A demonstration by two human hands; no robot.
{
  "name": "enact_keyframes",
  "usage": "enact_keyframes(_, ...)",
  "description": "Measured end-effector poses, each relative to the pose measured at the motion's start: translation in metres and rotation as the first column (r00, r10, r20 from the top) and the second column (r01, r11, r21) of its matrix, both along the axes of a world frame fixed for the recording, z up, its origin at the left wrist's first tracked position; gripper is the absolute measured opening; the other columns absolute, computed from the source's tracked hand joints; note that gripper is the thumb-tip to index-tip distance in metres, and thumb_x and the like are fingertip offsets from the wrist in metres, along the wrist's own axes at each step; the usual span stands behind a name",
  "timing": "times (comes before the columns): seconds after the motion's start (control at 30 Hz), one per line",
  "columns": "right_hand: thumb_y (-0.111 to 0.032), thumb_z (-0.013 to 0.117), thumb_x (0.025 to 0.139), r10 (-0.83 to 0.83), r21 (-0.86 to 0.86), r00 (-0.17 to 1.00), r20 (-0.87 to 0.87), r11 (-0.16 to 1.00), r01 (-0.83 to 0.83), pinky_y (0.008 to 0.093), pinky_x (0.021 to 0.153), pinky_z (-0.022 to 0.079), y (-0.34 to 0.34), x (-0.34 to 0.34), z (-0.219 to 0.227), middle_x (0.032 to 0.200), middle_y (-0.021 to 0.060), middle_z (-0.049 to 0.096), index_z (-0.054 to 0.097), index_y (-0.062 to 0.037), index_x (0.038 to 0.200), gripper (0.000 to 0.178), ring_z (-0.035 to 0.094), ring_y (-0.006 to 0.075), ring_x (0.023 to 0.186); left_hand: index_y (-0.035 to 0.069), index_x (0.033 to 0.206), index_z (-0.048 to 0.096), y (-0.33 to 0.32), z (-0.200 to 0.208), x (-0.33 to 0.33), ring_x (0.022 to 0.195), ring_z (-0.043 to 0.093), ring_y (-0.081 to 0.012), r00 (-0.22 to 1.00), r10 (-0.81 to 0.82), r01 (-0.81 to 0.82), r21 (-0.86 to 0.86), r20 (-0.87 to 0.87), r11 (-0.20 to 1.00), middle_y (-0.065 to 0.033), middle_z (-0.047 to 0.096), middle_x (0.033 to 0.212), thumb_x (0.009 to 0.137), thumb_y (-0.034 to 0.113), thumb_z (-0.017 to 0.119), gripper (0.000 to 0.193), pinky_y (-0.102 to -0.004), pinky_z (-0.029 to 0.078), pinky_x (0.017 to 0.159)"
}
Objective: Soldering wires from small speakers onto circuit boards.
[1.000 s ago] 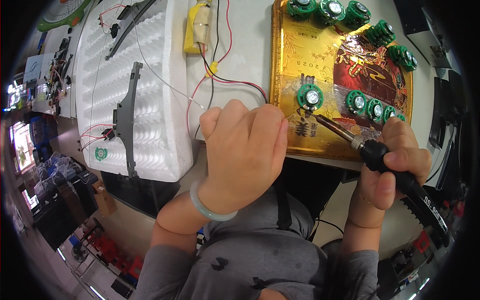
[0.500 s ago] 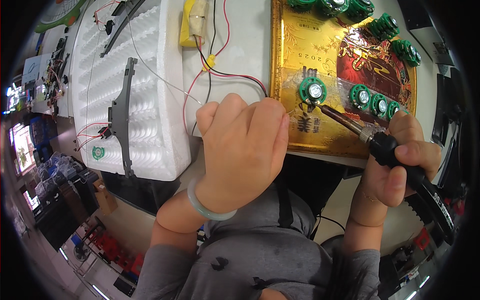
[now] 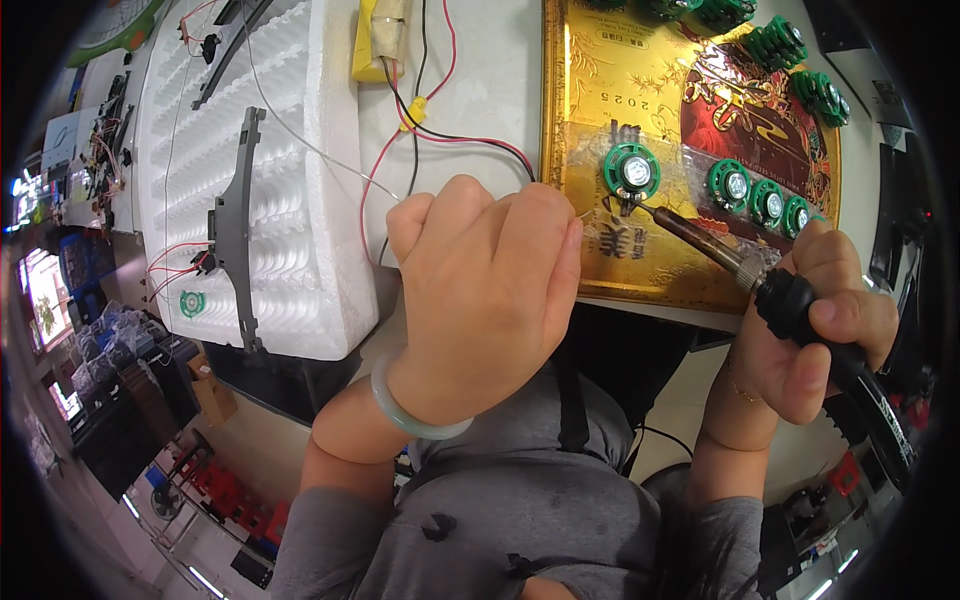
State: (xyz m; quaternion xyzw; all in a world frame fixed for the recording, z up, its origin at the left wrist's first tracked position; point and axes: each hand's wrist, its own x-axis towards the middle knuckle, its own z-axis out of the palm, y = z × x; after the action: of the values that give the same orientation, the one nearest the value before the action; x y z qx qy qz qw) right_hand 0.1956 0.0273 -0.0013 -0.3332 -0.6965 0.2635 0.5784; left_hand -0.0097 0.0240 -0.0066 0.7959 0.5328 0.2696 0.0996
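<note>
My left hand (image 3: 490, 290) is closed, back upward, its fingers pinching a thin silvery solder wire (image 3: 315, 150). The wire comes from the upper left, and a short end pokes out past the fingertips toward a small round green speaker (image 3: 632, 172). That speaker lies on a gold and red decorated board (image 3: 600, 275). In my right hand (image 3: 825, 315) is a black-handled soldering iron (image 3: 775, 290), gripped like a pen. Its dark tip is at the speaker's near edge; whether they touch is hard to tell. Several more green speakers (image 3: 768, 203) sit in a row to the right.
Left stands a white foam tray (image 3: 340, 230) bearing curved dark grey plastic strips (image 3: 235, 230) with red wires, plus one green piece (image 3: 192, 304). Red and black cables (image 3: 470, 143) run from a yellow-wrapped block (image 3: 385, 40) to the board. Stacked green speakers (image 3: 775, 48) line the board's far side.
The whole view has shifted slightly. My right hand and the soldering iron appear a little farther right, the tip still by the speaker's near edge. My left hand keeps its pinch.
</note>
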Motion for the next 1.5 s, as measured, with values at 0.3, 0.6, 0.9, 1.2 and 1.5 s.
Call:
enact_keyframes(0.3, -0.027, 0.053, 0.071, 0.079, -0.056, 0.992, 0.095, 0.996, -0.074, 0.0272, 0.052, 0.022, 0.001, 0.011, 0.001, 0.052, -0.0002, 0.031, 0.043, -0.0099, 0.078, 0.020, 0.026, 0.0120, 0.053, 0.010, 0.071, 0.052, 0.000, -0.001, 0.000, 0.051, 0.035, -0.0128, 1.000, -0.008, 0.008, 0.008, 0.001, 1.000, 0.0039, 0.038, 0.054, 0.068, 0.000, 0.059, 0.012, -0.0276, 0.026, 0.059)
enact_keyframes(0.6, -0.026, 0.051, 0.071, 0.101, -0.094, 0.989, 0.106, 0.991, -0.091, 0.0266, 0.052, 0.022, 0.001, 0.010, 0.005, 0.054, -0.0001, 0.032, 0.044, -0.0112, 0.081, 0.019, 0.026, 0.0121, 0.054, 0.011, 0.073, 0.050, 0.000, -0.003, -0.001, 0.056, 0.037, -0.0143, 1.000, -0.003, 0.003, -0.010, -0.011, 1.000, 0.0032, 0.043, 0.057, 0.069, 0.005, 0.059, 0.012, -0.0292, 0.026, 0.062)
enact_keyframes(0.9, -0.027, 0.050, 0.069, -0.074, -0.011, 0.994, -0.080, 0.997, 0.073, 0.0258, 0.052, 0.022, -0.002, -0.004, 0.001, 0.054, 0.0000, 0.032, 0.045, -0.0113, 0.079, 0.020, 0.025, 0.0122, 0.054, 0.009, 0.073, 0.053, 0.000, -0.001, 0.000, 0.052, 0.036, -0.0131, 1.000, -0.009, 0.009, -0.015, -0.001, 1.000, 0.0033, 0.039, 0.055, 0.070, 0.001, 0.059, 0.010, -0.0276, 0.027, 0.061)
enact_keyframes(1.2, -0.025, 0.050, 0.067, -0.040, -0.058, 0.999, -0.034, 0.998, 0.038, 0.0268, 0.053, 0.021, 0.000, -0.002, 0.002, 0.055, 0.0000, 0.031, 0.044, -0.0094, 0.077, 0.020, 0.025, 0.0126, 0.055, 0.012, 0.074, 0.047, 0.000, -0.006, -0.001, 0.058, 0.038, -0.0159, 1.000, -0.012, 0.012, 0.003, -0.018, 1.000, 0.0029, 0.047, 0.059, 0.068, 0.009, 0.060, 0.014, -0.0305, 0.024, 0.061)
enact_keyframes(1.5, -0.027, 0.050, 0.070, -0.009, -0.077, 1.000, -0.013, 0.997, 0.008, 0.0272, 0.053, 0.024, -0.003, -0.001, 0.002, 0.055, 0.0008, 0.031, 0.044, -0.0092, 0.079, 0.021, 0.026, 0.0133, 0.055, 0.009, 0.074, 0.053, 0.000, -0.003, -0.002, 0.054, 0.039, -0.0135, 1.000, -0.029, 0.029, -0.026, -0.010, 0.999, 0.0031, 0.043, 0.058, 0.070, 0.001, 0.059, 0.010, -0.0280, 0.028, 0.063)
